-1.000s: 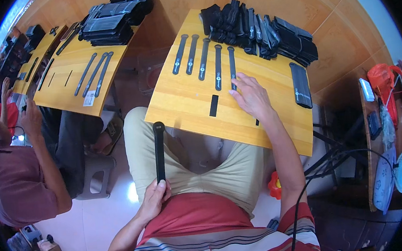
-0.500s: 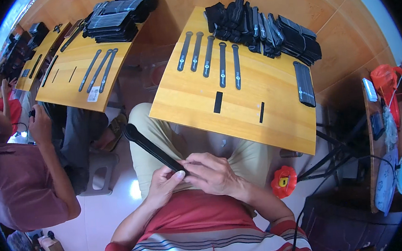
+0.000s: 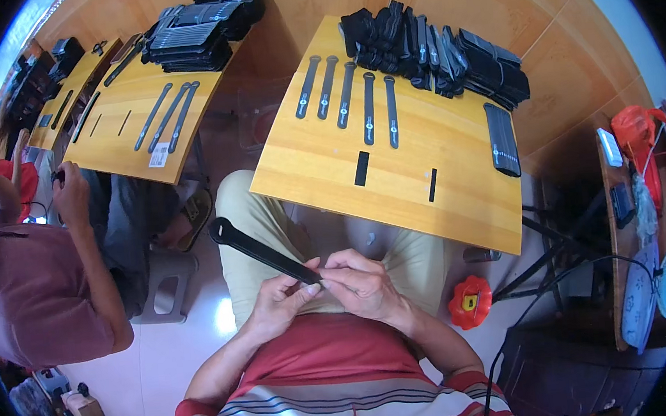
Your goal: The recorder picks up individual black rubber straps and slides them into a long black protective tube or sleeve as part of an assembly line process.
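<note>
Over my lap I hold a black strap (image 3: pixel 262 251) with a rounded, slotted head that points up and to the left. My left hand (image 3: pixel 276 305) is closed on the strap's lower end, thumb on top. Against that same end, the fingers of my right hand (image 3: pixel 361 285) are pinched together; the very tip is hidden between the two hands. On the wooden table (image 3: pixel 306 167) ahead, several grey straps (image 3: pixel 345 97) lie in a spread row, each with a slotted head at the far end.
Piled black straps (image 3: pixel 446 50) line the table's far edge, and a flat bundle (image 3: pixel 503 140) lies at its right. Two dark slots or strips mark the tabletop. A co-worker (image 3: pixel 50 285) sits at the left by another table (image 3: pixel 126 158). A red flower-shaped object (image 3: pixel 469 302) is at the right.
Both hands have shifted slightly to the right with the strap, whose slotted head has dipped a little. My right fingers have drawn closer together at its lower end.
</note>
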Demonstrator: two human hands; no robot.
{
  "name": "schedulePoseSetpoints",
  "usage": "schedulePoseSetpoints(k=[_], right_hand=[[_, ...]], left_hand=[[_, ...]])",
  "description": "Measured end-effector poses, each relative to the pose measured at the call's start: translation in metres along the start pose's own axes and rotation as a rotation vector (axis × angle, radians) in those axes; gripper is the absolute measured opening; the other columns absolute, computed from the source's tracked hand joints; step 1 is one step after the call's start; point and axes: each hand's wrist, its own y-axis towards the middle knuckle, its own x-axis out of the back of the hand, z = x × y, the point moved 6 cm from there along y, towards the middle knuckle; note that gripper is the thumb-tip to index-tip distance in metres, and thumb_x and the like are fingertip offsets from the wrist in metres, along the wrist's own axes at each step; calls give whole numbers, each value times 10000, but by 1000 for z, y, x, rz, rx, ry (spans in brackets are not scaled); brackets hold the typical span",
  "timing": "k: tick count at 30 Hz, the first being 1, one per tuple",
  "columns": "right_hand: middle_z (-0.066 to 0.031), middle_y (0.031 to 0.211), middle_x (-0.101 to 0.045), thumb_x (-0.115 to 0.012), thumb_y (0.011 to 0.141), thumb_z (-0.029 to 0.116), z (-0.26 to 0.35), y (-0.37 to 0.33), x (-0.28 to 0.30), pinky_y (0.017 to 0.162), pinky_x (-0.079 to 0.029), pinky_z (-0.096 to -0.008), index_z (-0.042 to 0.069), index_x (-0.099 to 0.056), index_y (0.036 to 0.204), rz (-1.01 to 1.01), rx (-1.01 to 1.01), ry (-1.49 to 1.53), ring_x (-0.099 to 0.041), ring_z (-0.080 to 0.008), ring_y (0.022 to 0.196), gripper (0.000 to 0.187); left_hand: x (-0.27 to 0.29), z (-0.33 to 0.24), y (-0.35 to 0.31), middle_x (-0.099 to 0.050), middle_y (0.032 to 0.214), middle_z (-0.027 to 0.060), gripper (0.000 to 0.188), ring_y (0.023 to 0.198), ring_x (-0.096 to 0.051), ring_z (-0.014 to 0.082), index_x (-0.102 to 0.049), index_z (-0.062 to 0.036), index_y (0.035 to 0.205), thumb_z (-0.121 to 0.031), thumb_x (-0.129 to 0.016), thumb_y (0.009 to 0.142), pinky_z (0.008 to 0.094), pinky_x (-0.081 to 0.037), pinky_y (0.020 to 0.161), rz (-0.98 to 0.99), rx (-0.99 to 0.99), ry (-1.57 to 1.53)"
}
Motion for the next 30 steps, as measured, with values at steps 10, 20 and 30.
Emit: schedulePoseSetpoints(k=[10, 20, 30], right_hand=[[-122, 973, -660, -765, 794, 4, -2, -3, 6, 688, -551, -315, -26, -715, 942, 169, -44, 97, -688, -229, 816, 159], [-129, 988, -671, -764, 802, 15, -6, -6, 6, 719, -566, -323, -18, -722, 932, 183, -75, 160, -697, -238, 848, 141], [-143, 999, -669, -714, 791, 18, 3, -10, 4, 668, -565, -360, -5, -689, 831, 139, -26, 57, -690, -288, 781, 52]], left_hand=[[-1, 16, 1, -662, 1027, 40, 181, 935, -637, 88, -615, 16, 1110, 10, -655, 933, 249, -569, 830, 73, 97, -172], [-3, 17, 2, -685, 983, 46, 197, 895, -655, 97, -640, 22, 1102, 32, -678, 908, 253, -565, 814, 33, 94, -78], [-2, 22, 1, -692, 954, 52, 193, 869, -659, 108, -644, 14, 1059, 33, -711, 879, 264, -564, 801, -35, 38, -43]])
